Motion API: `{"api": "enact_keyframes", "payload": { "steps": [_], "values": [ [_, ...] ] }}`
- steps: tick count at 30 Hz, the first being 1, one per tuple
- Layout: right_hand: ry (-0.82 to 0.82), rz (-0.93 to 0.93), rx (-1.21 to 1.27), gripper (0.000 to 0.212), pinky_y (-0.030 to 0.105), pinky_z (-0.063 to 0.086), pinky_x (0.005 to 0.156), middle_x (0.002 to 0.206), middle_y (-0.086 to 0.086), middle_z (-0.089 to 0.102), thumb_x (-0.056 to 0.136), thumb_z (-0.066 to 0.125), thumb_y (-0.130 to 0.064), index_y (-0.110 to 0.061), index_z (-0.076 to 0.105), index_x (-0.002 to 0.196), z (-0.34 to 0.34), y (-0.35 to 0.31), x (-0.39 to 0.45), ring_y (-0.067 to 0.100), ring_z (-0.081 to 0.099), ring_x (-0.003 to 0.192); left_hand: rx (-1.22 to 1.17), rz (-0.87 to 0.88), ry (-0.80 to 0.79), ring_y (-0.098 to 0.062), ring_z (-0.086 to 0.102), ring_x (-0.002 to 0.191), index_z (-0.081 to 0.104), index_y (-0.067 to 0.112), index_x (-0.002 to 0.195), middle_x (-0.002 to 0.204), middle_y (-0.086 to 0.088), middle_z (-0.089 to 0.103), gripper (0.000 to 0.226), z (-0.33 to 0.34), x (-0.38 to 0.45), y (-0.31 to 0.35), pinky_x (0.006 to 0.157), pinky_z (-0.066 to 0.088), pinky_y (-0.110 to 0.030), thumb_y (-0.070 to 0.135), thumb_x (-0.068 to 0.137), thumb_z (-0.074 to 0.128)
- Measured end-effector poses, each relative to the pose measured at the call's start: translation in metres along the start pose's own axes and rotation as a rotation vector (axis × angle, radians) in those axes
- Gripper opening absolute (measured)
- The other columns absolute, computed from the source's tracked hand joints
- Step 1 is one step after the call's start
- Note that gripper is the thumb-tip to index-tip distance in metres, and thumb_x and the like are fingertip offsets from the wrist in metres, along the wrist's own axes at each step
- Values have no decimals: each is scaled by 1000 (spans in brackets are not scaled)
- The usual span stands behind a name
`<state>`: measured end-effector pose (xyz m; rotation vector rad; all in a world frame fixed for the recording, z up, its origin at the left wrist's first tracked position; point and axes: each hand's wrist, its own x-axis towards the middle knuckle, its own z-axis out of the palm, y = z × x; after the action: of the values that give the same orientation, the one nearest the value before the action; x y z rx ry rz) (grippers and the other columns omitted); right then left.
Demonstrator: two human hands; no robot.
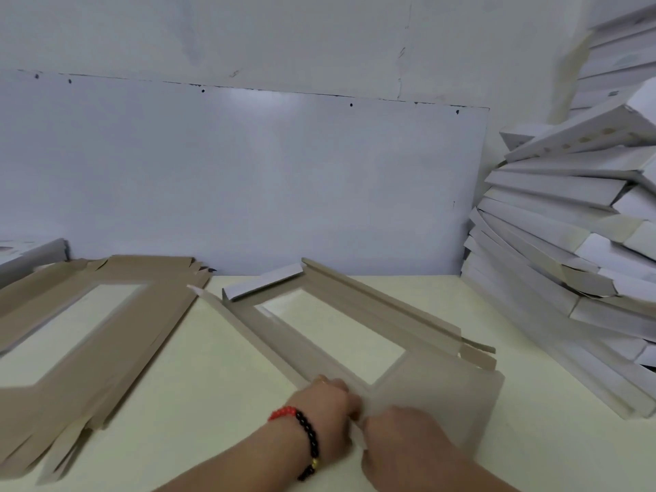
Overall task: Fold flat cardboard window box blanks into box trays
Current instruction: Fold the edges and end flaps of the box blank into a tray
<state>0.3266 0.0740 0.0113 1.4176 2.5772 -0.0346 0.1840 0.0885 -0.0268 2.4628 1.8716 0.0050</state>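
Observation:
A brown cardboard window box blank (358, 307) lies in the middle of the pale table, its long side walls folded up and its far white flap raised. My left hand (324, 403), with a red and black bead bracelet on the wrist, grips the near end of the left side wall. My right hand (401, 438) holds the near end flap right beside it; its fingertips are hidden under the cardboard. A stack of flat brown blanks (81, 335) lies to the left.
A tall leaning pile of folded white box trays (575, 243) fills the right side. A white panel (248, 179) stands along the table's back edge. More white cardboard (32, 253) sits at the far left.

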Motion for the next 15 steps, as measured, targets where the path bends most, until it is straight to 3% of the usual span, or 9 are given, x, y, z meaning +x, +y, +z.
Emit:
{"api": "enact_keyframes", "payload": {
  "steps": [2,5,7,9,11,13,15],
  "values": [
    [28,-43,55,35,34,45,92,120,8,63,92,50,-35,-18,62,120,-2,-2,0,25,60,113,77,109,-12,-29,51,108,60,18,102,106,-6,60,21,5,-2,12,96,43,-41,27,85,53],
    [0,-205,293,33,27,43,81,103,-4,68,84,56,-51,-26,64,104,-12,13,-6,16,62,101,-42,179,50,-24,55,102,66,15,94,101,-5,65,18,-1,-9,-11,95,39,-27,14,78,58],
    [-137,-269,327,46,25,38,95,127,-16,57,79,65,-50,-37,55,122,-16,34,-10,6,51,119,-119,217,25,-25,56,103,69,11,91,101,-5,67,21,-8,-14,-35,94,38,-25,5,74,57],
    [-244,-314,145,76,26,21,112,155,-19,23,79,71,-42,-40,32,145,-14,59,-7,5,26,140,-146,234,1,-25,55,111,69,8,89,105,-6,68,24,-12,-17,-54,99,37,-26,-1,72,54],
    [-241,-283,86,88,21,9,113,160,-21,4,79,72,-36,-40,20,150,-13,80,-4,3,10,146,-129,216,-39,-20,48,124,70,10,90,112,-1,67,28,-14,-22,-70,105,34,-25,-2,74,51],
    [-169,-231,83,80,18,12,112,160,-19,7,82,64,-29,-40,24,150,-9,96,-4,3,15,145,-114,177,-75,-13,40,134,68,14,94,121,8,64,29,-15,-27,-84,109,31,-27,0,77,49],
    [-89,-200,22,67,23,27,112,157,-16,23,82,55,-26,-40,33,144,-3,106,-6,9,30,140,-71,96,-156,-9,24,143,61,23,97,136,18,52,25,-20,-31,-86,119,17,-41,9,81,49]
  ]
}}
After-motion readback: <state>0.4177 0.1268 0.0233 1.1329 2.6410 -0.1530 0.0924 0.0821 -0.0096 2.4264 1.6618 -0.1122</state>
